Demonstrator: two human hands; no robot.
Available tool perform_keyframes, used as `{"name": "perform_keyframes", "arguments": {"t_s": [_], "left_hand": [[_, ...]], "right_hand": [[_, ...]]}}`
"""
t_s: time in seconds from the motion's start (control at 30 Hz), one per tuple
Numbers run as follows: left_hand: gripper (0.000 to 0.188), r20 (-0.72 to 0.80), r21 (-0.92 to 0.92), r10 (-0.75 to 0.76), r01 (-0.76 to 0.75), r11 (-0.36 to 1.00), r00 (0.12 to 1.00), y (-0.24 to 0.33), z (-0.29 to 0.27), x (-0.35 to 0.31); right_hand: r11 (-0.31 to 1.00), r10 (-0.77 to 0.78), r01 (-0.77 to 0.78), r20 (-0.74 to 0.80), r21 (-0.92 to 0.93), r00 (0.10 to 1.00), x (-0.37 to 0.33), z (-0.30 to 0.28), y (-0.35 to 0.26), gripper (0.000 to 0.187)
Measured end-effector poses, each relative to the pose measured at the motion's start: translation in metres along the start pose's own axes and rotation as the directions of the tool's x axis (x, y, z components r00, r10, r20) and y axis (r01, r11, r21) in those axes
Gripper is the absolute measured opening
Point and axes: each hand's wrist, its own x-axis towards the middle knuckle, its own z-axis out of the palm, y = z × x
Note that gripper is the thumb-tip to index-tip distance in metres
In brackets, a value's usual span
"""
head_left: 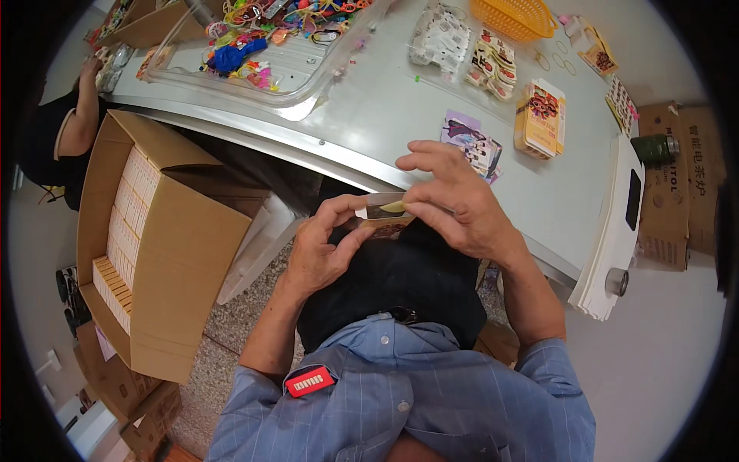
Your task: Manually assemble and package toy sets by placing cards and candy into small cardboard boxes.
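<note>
Spanning the area ahead of the person, the pale worktop [369, 115] carries a stack of yellow printed boxes [541, 119] near its right side, beyond the right hand [462, 208]. A small printed paperboard box [391, 229] is held clear of the worktop, in front of the torso, between the right hand and the left hand [319, 246]. Neither hand is clearly nearer: the left borders the box's left end, the right its right end. The left hand pinches that end between thumb and forefinger. The right thumb reaches the opposite end with the upper fingers fanned apart; whether thumb and forefinger close on an edge cannot be told. The open mouth faces up toward the head, its long axis running left to right. Box depth is foreshortened. A pale yellow flap [393, 206] shows at the mouth, beside the right thumb.
</note>
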Motion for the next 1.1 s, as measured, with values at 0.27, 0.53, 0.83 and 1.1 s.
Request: {"name": "perform_keyframes", "arguments": {"t_s": [0.27, 0.53, 0.83, 1.1], "left_hand": [[0.042, -0.107, 0.02, 0.173, -0.171, 0.985, 0.979, 0.008, -0.004, 0.055], [0.053, -0.12, -0.189, 0.184, -0.205, 0.961, 0.976, -0.035, 0.029, 0.142], [0.069, -0.032, -0.12, 0.116, -0.119, 0.986, 0.993, -0.036, 0.031, 0.139], [0.068, -0.045, -0.105, 0.131, -0.135, 0.985, 0.99, -0.039, 0.03, 0.141]], "right_hand": [[0.99, 0.036, -0.074, -0.293, -0.119, 0.955, 0.029, -0.048, 0.016, 0.015], [0.584, 0.19, -0.281, -0.209, -0.762, 0.959, 0.126, -0.105, 0.149, 0.031], [0.388, 0.512, -0.307, -0.073, -0.869, 0.856, 0.148, -0.094, 0.175, 0.026], [0.511, 0.425, -0.32, -0.089, -0.798, 0.901, 0.144, -0.099, 0.179, 0.027]]}}
